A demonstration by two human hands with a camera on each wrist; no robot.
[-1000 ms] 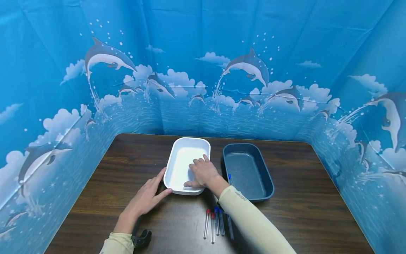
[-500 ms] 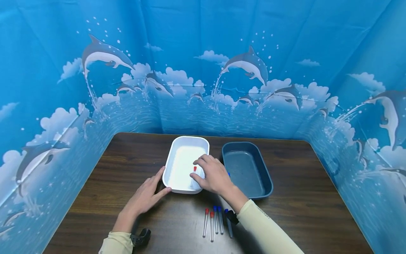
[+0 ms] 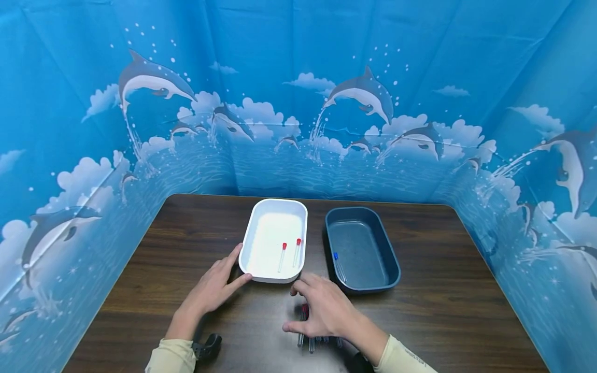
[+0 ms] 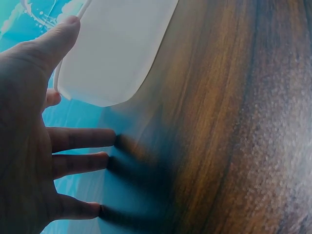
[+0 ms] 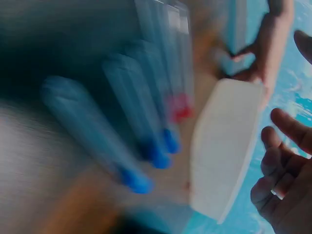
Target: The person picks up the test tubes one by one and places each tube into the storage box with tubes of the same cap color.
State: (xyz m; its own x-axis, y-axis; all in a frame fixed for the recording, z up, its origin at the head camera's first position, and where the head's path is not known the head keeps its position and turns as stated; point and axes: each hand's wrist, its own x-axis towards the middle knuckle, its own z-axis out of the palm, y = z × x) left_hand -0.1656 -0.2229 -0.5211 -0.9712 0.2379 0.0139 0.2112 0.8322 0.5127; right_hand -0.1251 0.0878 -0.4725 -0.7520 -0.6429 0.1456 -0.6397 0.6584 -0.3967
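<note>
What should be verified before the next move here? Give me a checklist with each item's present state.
1. White tray steadied: ok; the left grip touches its near-left corner.
2. Only red caps in the white tray: ok; two red-capped tubes lie there.
3. Only blue in the dark tray: ok; one blue-capped tube lies inside.
4. Right grip unloaded: ok; no tube shows between its fingers.
5. Loose tubes clearly seen: not ok; partly covered in the head view, blurred in the right wrist view.
6. Which tube comes next: cannot tell.
</note>
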